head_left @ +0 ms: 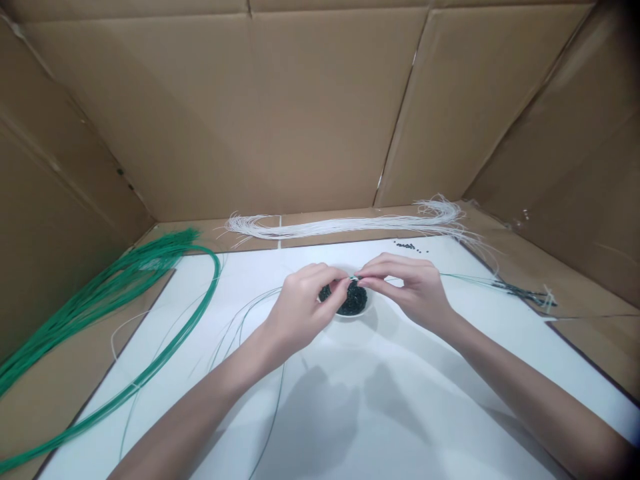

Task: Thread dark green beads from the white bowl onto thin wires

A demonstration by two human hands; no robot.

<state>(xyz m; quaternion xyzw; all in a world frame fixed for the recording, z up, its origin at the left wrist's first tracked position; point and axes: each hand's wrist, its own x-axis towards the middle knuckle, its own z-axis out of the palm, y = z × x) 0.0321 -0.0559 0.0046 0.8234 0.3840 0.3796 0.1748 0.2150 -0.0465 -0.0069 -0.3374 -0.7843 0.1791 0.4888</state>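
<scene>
My left hand (311,297) is closed in a pinch on thin green strands (253,303), which trail out behind it to the left and down across the white surface. Tip to tip with it, my right hand (407,283) is also pinched. Green strands run from behind it toward the right, and a small dark piece shows at its fingertips; its exact form is too small to tell. Directly beneath the fingers stands a white bowl (367,308) with many small dark beads (353,300) in it. The fingers partly cover the bowl.
A large bundle of green strands (95,310) curves along the left side. White strands (340,227) lie along the back. Loose dark beads (407,246) sit behind the right hand, and a dark beaded bunch (525,292) lies at right. Cardboard walls (260,113) enclose the white board (330,427).
</scene>
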